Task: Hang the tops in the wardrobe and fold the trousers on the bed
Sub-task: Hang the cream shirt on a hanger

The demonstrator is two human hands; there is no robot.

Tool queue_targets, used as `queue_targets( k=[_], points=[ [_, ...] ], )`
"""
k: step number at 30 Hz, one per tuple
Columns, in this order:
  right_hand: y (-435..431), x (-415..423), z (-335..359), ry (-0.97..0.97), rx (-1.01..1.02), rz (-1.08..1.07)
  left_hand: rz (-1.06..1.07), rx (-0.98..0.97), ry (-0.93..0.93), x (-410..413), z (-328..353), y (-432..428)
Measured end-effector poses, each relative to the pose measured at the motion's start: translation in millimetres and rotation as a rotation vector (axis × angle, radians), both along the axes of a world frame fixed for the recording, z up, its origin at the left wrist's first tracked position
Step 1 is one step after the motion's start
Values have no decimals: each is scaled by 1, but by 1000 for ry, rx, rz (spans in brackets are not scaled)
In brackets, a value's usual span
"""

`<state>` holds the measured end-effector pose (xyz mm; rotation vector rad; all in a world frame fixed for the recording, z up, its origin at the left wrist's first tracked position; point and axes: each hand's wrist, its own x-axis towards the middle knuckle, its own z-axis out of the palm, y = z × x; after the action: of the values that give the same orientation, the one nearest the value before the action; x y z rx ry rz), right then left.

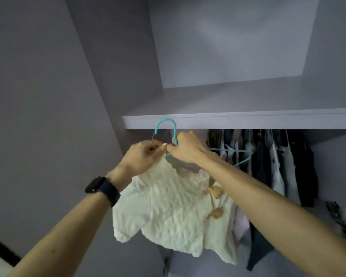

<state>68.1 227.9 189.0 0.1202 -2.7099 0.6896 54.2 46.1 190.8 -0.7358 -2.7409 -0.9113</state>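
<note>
A pale cream top (174, 212) with small tan patches hangs crumpled below both my hands, in front of the open wardrobe. A teal hanger (169, 126) rises above my hands, its hook just under the wardrobe shelf (248, 121); one teal arm pokes out to the right. My left hand (143, 155), with a black watch on the wrist, pinches the top's fabric near the collar. My right hand (186, 148) grips the hanger's neck just below the hook. The two hands touch each other. The rail is hidden behind the shelf edge.
Several dark and light garments (278, 166) hang packed on the right under the shelf. The grey wardrobe side wall (100, 76) stands to the left. A patterned item (338, 218) lies at the far right. A dark strip (0, 248) shows at the bottom left.
</note>
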Motion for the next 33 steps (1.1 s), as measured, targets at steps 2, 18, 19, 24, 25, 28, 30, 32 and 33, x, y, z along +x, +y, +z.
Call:
queue_targets(
  k=[2,18,19,24,25,28,30,32,33],
  points=[
    [6,2,-2,52,-127,-41,3,-99,-95,3,-10,-2],
    [71,11,-98,-757,-134,127,-121,-354,333,23,-17,-25],
    [60,14,-111,-863,-113,144,-129,-385,337,26,-18,-26],
    [7,9,-161,-958,418,254,-136,-547,326,32,-31,-38],
    [8,9,-164,-930,392,222,-128,-570,331,32,-34,-42],
    [25,4,-163,-770,336,141,-85,-666,361,35,-42,-53],
    [46,5,-161,-699,297,96,-17,-727,383,35,-45,-59],
    [69,11,-165,-672,258,35,79,-777,391,34,-47,-66],
    [81,15,-169,-653,231,-11,115,-784,394,33,-48,-67]
  ],
)
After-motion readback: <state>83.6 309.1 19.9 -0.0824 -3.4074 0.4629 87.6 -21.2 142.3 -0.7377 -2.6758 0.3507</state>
